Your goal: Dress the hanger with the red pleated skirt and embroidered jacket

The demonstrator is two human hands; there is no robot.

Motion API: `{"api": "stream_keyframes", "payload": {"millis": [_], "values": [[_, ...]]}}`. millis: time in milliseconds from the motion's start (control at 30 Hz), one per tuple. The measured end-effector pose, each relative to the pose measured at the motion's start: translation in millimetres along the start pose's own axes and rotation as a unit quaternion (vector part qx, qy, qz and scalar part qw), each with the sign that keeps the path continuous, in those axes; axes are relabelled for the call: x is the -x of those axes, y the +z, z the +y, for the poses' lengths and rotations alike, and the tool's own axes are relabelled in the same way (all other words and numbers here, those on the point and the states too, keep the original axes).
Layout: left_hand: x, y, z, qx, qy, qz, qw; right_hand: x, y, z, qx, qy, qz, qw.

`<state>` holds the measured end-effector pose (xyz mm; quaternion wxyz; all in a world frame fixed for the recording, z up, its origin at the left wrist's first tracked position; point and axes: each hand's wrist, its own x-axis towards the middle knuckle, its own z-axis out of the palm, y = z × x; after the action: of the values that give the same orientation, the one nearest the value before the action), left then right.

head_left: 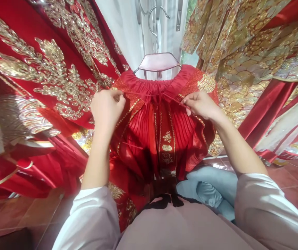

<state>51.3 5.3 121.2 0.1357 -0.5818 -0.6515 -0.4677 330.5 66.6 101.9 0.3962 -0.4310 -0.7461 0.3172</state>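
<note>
A red pleated garment (143,123) with gold trim hangs in front of me on a hanger (160,62) with a pale pink panel and a metal hook. Its gathered neckline has a thin red drawstring (138,93) crossing at the front centre. My left hand (108,109) pinches one end of the string, out to the left of the neckline. The other end is between the fingers of my right hand (199,104), over the right shoulder part. Between both hands the string runs taut to the middle. A gold-embroidered strip (167,139) hangs down the garment's front.
Red cloth with gold sequin embroidery (52,66) hangs close on the left. Gold patterned garments (242,52) crowd the right side. Behind the hanger is a white curtain (122,27). Reddish floor tiles (294,177) show below.
</note>
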Motion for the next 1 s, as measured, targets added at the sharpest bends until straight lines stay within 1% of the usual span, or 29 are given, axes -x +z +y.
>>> {"api": "stream_keyframes", "payload": {"millis": [33,67,133,167,200,233,267,300,367,433,467,533,567,633,700,767,867,1000], "values": [[-2,7.6,4,0.007,0.001,0.027,1.0,-2,0,0,-0.026,0.018,-0.043,0.999],[-4,16.3,7,0.039,0.001,0.046,0.998,-5,0,-1,-0.048,0.023,-0.094,0.994],[-11,34.3,14,0.132,0.0,0.075,0.988,-9,2,-4,-0.085,0.003,-0.189,0.978],[-14,42.5,18,0.178,-0.001,0.089,0.98,-11,3,-5,-0.104,-0.014,-0.213,0.971],[-17,49.6,22,0.221,-0.001,0.097,0.97,-13,5,-6,-0.126,-0.033,-0.215,0.968],[-18,55.5,27,0.262,0.001,0.095,0.96,-15,8,-7,-0.151,-0.052,-0.197,0.967],[-18,60.1,33,0.299,0.006,0.078,0.951,-18,11,-8,-0.174,-0.071,-0.165,0.968],[-17,63.6,40,0.33,0.014,0.049,0.942,-22,15,-8,-0.191,-0.09,-0.128,0.969],[-10,68.1,53,0.371,0.037,-0.033,0.927,-28,23,-7,-0.194,-0.123,-0.064,0.971],[-1,71.2,63,0.385,0.055,-0.099,0.916,-34,32,-6,-0.149,-0.157,-0.011,0.976],[3,72.7,66,0.388,0.059,-0.115,0.913,-35,36,-5,-0.115,-0.176,0.016,0.977],[8,75.9,67,0.39,0.056,-0.122,0.911,-36,42,-4,-0.039,-0.217,0.062,0.973],[9,77.5,66,0.391,0.051,-0.121,0.911,-36,44,-3,-0.004,-0.235,0.075,0.969],[10,79.9,61,0.392,0.045,-0.116,0.911,-34,45,-1,0.05,-0.26,0.074,0.961],[11,81.4,57,0.394,0.046,-0.118,0.91,-34,44,1,0.08,-0.274,0.06,0.956],[12,82.3,55,0.392,0.049,-0.117,0.911,-35,43,3,0.092,-0.289,0.058,0.951],[14,83.6,55,0.374,0.059,-0.114,0.919,-37,44,4,0.098,-0.321,0.074,0.939],[14,85.2,57,0.334,0.101,-0.116,0.93,-41,47,2,0.112,-0.345,0.082,0.928]]}}
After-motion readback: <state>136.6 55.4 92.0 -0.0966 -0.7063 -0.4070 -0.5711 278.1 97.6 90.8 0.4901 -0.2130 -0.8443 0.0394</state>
